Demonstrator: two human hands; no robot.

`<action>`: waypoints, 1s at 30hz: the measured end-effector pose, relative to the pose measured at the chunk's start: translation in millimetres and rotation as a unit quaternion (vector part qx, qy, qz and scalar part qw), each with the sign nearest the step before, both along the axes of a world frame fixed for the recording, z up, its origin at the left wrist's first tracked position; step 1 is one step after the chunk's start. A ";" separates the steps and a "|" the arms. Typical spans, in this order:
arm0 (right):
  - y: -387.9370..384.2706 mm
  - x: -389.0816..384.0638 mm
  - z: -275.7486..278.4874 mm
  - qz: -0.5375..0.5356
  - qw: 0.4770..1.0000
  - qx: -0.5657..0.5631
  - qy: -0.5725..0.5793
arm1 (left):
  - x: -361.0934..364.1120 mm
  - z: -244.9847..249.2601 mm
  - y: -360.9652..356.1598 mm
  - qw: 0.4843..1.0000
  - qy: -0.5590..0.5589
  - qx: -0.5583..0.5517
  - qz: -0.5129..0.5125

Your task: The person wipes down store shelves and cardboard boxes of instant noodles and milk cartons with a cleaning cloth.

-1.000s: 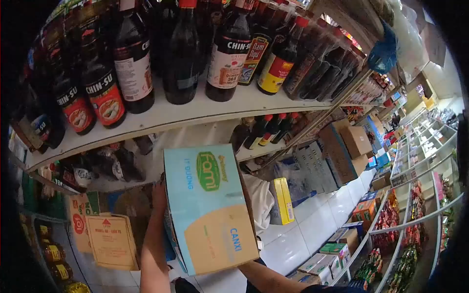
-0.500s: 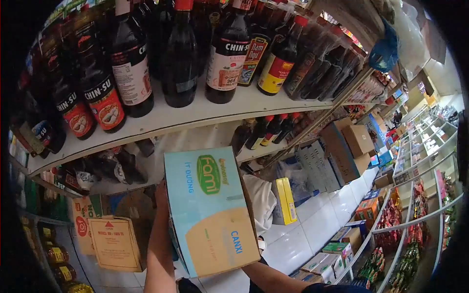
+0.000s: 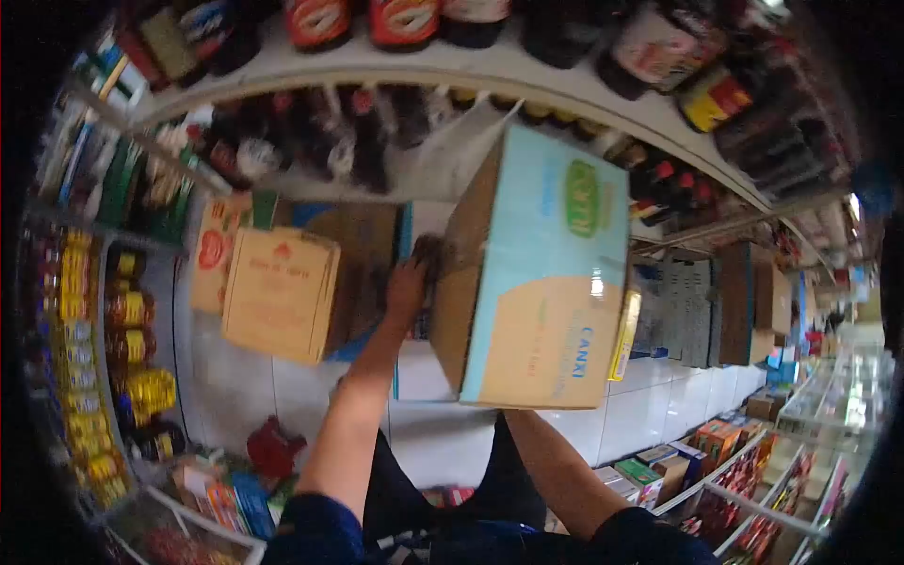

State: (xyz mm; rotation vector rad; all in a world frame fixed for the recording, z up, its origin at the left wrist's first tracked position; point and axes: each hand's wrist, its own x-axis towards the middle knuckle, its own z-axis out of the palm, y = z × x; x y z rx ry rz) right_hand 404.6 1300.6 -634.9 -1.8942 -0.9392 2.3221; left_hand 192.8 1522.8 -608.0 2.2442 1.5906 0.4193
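Observation:
A large light-blue and brown Fami cardboard carton (image 3: 551,273) is held up in front of the lower shelf, tilted, its printed face towards me. My left hand (image 3: 411,281) is at its left side, fingers bent against the brown side panel and somewhat blurred. My right forearm (image 3: 556,461) reaches up beneath the carton's lower edge; the carton hides that hand and its fingers. Behind and below the carton, part of a white and blue box (image 3: 424,375) shows near the floor.
A brown box (image 3: 278,294) stands on the tiled floor at left, beside other cartons. Above runs a shelf (image 3: 395,80) of dark sauce bottles. Jars (image 3: 130,311) line the left rack. Stacked cartons (image 3: 749,301) and a glass-sided display rack are at right.
The view has tipped downward, showing more floor and my legs. The carton now appears further right and higher in view, turned so its brown left side shows.

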 end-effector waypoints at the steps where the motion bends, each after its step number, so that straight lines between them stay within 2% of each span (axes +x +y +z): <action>1: -4.2 -1.2 0.2 -0.025 1.000 0.014 -0.011 | -5.8 -47.1 -10.4 0.998 -0.021 0.059 0.001; 2: -3.9 -3.2 -1.1 -0.057 0.997 0.037 -0.028 | -8.6 -32.7 -25.8 0.996 -0.085 0.026 -0.016; 3: 6.7 -10.7 -1.4 -0.097 0.993 0.055 -0.043 | -19.8 -111.4 -38.4 0.994 -0.065 -0.079 -0.039; 4: 9.4 -22.2 -4.5 -0.137 0.987 0.070 -0.053 | -32.4 -125.2 -82.7 0.996 -0.076 -0.001 -0.043; 5: 18.0 -45.3 -8.6 -0.172 0.980 0.084 -0.058 | -37.4 -124.2 -98.2 0.992 -0.089 0.076 -0.041; 6: 25.4 -36.5 -8.6 -0.202 0.973 0.096 -0.058 | -20.6 -25.4 -126.1 0.990 -0.117 -0.039 0.072; 7: 16.1 -40.6 -6.0 -0.246 0.948 0.179 -0.095 | -27.8 -37.6 -145.9 0.989 -0.131 -0.019 0.062; 8: 1.6 -47.1 -7.8 -0.288 0.914 0.256 -0.131 | -17.4 -9.6 -168.2 0.996 0.048 -0.047 0.066; 9: -11.6 -42.2 7.5 -0.219 0.915 0.298 -0.160 | -21.4 -21.5 -193.4 0.990 0.064 -0.125 -0.024; 10: -27.3 -43.5 4.9 -0.232 0.925 0.250 -0.166 | -8.6 -7.9 -232.3 0.991 0.094 -0.070 -0.068; 11: -46.4 -42.5 7.6 -0.280 0.923 0.220 -0.147 | -2.0 -33.2 -266.4 0.991 0.022 -0.056 -0.119; 12: -66.9 -35.3 23.1 -0.317 0.910 0.241 -0.114 | 19.4 21.6 -276.1 0.960 0.023 -0.224 -0.167; 13: -86.1 -24.7 40.8 -0.316 0.904 0.265 -0.110 | 24.8 -2.2 -295.0 0.958 -0.009 -0.192 -0.211; 14: -105.6 -13.3 41.5 -0.299 0.905 0.252 -0.169 | 40.6 10.5 -295.9 0.937 -0.055 -0.234 -0.252; 15: -127.5 0.2 47.1 -0.354 0.891 0.257 -0.125 | 65.7 41.4 -292.5 0.920 -0.095 -0.276 -0.260; 16: -149.5 16.6 44.7 -0.426 0.868 0.253 -0.040 | 91.1 54.7 -289.1 0.915 -0.083 -0.313 -0.240; 17: -165.9 37.5 51.8 -0.439 0.858 0.264 -0.037 | 116.2 65.5 -287.1 0.908 -0.068 -0.350 -0.218; 19: -200.7 79.1 80.0 -0.547 0.812 0.202 0.025 | 176.9 90.2 -288.4 0.896 -0.094 -0.355 -0.249; 20: -214.7 101.8 88.0 -0.557 0.804 0.209 0.028 | 213.0 100.8 -292.9 0.881 -0.127 -0.373 -0.264; 21: -229.4 125.5 94.7 -0.629 0.752 0.187 0.071 | 252.3 111.4 -300.4 0.880 -0.122 -0.367 -0.274; 22: -243.0 149.4 101.0 -0.694 0.692 0.162 0.115 | 290.1 123.5 -310.3 0.848 -0.132 -0.418 -0.297; 23: -257.8 171.9 105.6 -0.703 0.683 0.162 0.117 | 322.0 135.6 -325.2 0.812 -0.138 -0.472 -0.316; 25: -282.5 223.4 116.1 -0.754 0.597 0.236 0.140 | 385.4 154.0 -353.2 0.804 -0.129 -0.472 -0.337; 26: -294.1 251.8 154.7 -0.773 0.571 0.247 0.121 | 415.8 165.8 -365.6 0.804 -0.104 -0.469 -0.349; 27: -306.5 281.9 166.2 -0.777 0.565 0.251 0.115 | 442.7 176.2 -378.9 0.804 -0.081 -0.468 -0.358; 28: -319.8 308.8 173.3 -0.750 0.602 0.269 0.050 | 466.8 181.8 -386.0 0.776 -0.113 -0.475 -0.399; 29: -334.1 332.2 183.7 -0.717 0.637 0.281 -0.015 | 487.6 196.4 -395.2 0.781 -0.108 -0.461 -0.407; 30: -343.2 354.3 212.4 -0.686 0.661 0.291 -0.094 | 507.8 197.0 -399.0 0.784 -0.117 -0.401 -0.459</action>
